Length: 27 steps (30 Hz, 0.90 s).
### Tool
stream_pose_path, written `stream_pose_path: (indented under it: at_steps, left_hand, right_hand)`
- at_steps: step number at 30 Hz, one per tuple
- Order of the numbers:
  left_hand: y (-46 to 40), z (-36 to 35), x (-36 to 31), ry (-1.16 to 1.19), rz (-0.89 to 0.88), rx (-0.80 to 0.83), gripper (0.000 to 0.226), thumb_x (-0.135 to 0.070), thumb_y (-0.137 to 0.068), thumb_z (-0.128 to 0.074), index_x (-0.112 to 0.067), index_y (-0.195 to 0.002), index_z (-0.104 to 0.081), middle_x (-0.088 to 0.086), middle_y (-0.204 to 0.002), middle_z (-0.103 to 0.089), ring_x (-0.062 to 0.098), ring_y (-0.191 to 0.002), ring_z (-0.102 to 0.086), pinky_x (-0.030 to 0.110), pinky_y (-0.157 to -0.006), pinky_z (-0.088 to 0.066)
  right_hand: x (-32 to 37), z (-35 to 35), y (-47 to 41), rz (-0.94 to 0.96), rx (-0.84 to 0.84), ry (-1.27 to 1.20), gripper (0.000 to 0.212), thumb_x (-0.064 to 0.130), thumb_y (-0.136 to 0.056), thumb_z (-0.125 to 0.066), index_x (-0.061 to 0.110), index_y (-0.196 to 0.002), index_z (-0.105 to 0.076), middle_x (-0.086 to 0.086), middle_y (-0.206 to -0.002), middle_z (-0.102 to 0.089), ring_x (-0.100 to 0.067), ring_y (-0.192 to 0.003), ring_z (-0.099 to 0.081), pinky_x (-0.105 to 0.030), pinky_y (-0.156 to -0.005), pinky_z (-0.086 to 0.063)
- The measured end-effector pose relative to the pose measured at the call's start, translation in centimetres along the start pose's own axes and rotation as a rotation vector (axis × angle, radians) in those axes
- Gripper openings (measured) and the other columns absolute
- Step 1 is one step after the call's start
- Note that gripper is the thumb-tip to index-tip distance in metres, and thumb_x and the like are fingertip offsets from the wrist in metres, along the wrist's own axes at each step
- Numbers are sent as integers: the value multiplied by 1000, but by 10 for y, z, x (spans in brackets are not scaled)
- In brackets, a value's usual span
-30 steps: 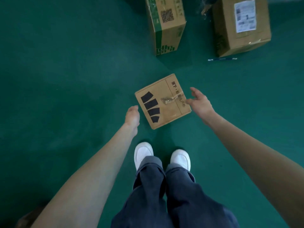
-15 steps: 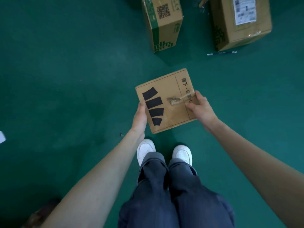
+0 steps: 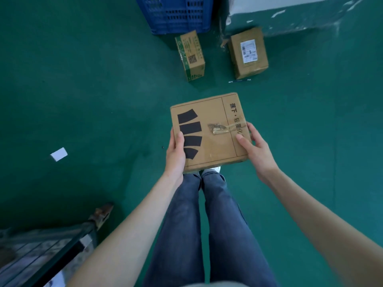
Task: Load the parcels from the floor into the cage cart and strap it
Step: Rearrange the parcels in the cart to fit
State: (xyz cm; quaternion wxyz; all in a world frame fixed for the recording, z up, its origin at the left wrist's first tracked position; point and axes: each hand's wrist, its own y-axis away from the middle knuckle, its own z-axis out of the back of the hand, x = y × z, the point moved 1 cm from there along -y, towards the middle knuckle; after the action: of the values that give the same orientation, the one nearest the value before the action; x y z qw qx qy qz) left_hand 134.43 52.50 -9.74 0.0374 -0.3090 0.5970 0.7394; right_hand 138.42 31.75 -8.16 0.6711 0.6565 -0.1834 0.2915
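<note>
My left hand (image 3: 176,156) and right hand (image 3: 256,149) clasp the flat cardboard parcel (image 3: 209,133) by opposite edges; it seems light and stiff.

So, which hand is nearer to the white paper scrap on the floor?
Left. The left hand grips the held box's side facing the paper scrap; the right hand grips the far side.

We hold a flat parcel (image 3: 209,131) above the floor (image 3: 93,90) in front of our legs, our left hand (image 3: 176,154) at its left edge and our right hand (image 3: 256,151) at its right. Beyond it two parcels stand apart on the floor, a narrow parcel (image 3: 190,56) left and a labelled parcel (image 3: 248,54) right, with a crate (image 3: 176,15) behind the narrow one. A paper slip (image 3: 59,154) lies on the floor to our left, and the cage cart (image 3: 41,249) stands nearer, at lower left.
</note>
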Motion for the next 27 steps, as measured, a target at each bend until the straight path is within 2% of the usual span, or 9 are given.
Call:
stream_pose_path:
  at_steps: [3, 6, 10, 13, 15, 18, 22, 25, 27]
  left_hand:
    - [32, 0, -13, -12, 2, 29, 53, -54, -99, -45, -43, -150, -31, -24, -137, -50, 7, -127, -50, 40, -110, -41]
    - [54, -6, -28, -57, -28, 68, 52, -51, -100, -46, -42, -149, -34, -21, -132, -53, 7, -125, -53, 37, -107, -45]
    - [64, -14, -44, -122, -49, 90, 50, -49, -100, -46, -38, -148, -38, -15, -132, -57, 7, -115, -58, 22, -83, -51]
    - [58, -18, -47, -138, -40, 100, 51, -51, -99, -46, -37, -147, -41, -13, -133, -59, 6, -111, -62, 23, -79, -52]
    - [52, -21, -48, -148, -24, 103, 50, -51, -100, -45, -36, -147, -41, -13, -132, -60, 5, -109, -62, 20, -74, -52]
    - [33, -28, -54, -188, 9, 146, 47, -53, -101, -40, -33, -143, -48, -8, -132, -62, 10, -112, -63, 24, -77, -53]
    - [5, -40, -70, -206, 112, 184, 43, -52, -102, -36, -28, -127, -61, -3, -114, -72, 10, -94, -70, 25, -68, -54]
    - [-29, -54, -90, -265, 127, 175, 42, -49, -104, -33, -25, -124, -61, -1, -116, -68, 11, -97, -66, 30, -77, -53]
    - [-55, -58, -102, -336, 92, 122, 45, -45, -104, -33, -22, -141, -47, 0, -137, -55, 15, -121, -54, 39, -101, -45]
  right_hand:
    - [11, 13, 31, -35, 14, -53, 51, 29, -97, -61, 32, -145, -44, 13, -125, -65, -1, -109, -62, -22, -95, -47]
    - [20, 25, 48, -97, 22, -118, 57, 33, -95, -63, 26, -146, -41, 6, -125, -67, -8, -108, -65, -31, -96, -49]
    - [33, 35, 58, -148, 50, -179, 46, 34, -94, -63, 27, -137, -51, 7, -116, -72, -16, -107, -67, -38, -93, -53]
    - [39, 38, 55, -137, 64, -190, 40, 33, -94, -63, 29, -134, -56, 7, -115, -73, -16, -105, -68, -35, -87, -53]
    - [41, 38, 49, -132, 39, -194, 46, 34, -93, -65, 28, -137, -53, 7, -115, -73, -14, -102, -70, -34, -83, -53]
    - [42, 41, 33, -134, -3, -198, 50, 35, -92, -66, 28, -139, -51, 7, -114, -73, -15, -103, -70, -37, -88, -54]
    - [50, 41, 11, -161, -60, -198, 48, 40, -86, -65, 32, -133, -57, 7, -115, -72, -19, -108, -67, -44, -98, -51]
    - [63, 41, -19, -179, -158, -193, 81, 50, -70, -69, 30, -144, -45, 8, -122, -69, -16, -110, -66, -46, -101, -51]
    - [71, 38, -37, -177, -217, -196, 77, 44, -78, -69, 29, -148, -40, 6, -126, -66, -17, -111, -65, -43, -100, -51]
